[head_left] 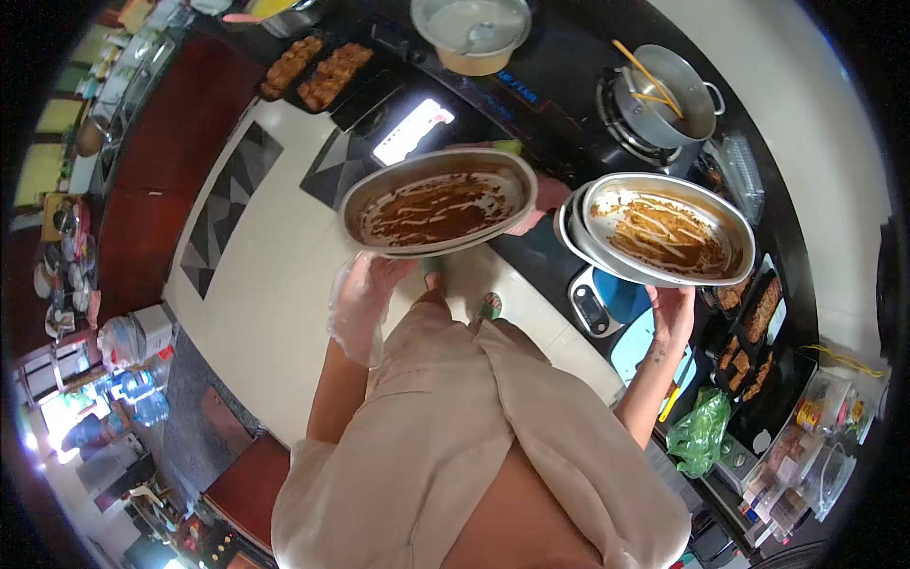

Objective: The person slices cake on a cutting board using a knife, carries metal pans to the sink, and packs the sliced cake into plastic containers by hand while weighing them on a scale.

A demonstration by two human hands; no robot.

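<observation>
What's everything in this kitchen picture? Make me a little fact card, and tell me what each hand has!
Left hand: holding an oval metal dish
Right hand: holding a stack of oval dishes
Mess: brown smears inside the left hand's dish and the stack's top one
Stove: grey pot on a burner, with a long thin stick in it
Screen: glowing phone
Bag: green, crinkly plastic bag
Floor: pale tiles
Too small to read: the numbers on the scale
</observation>
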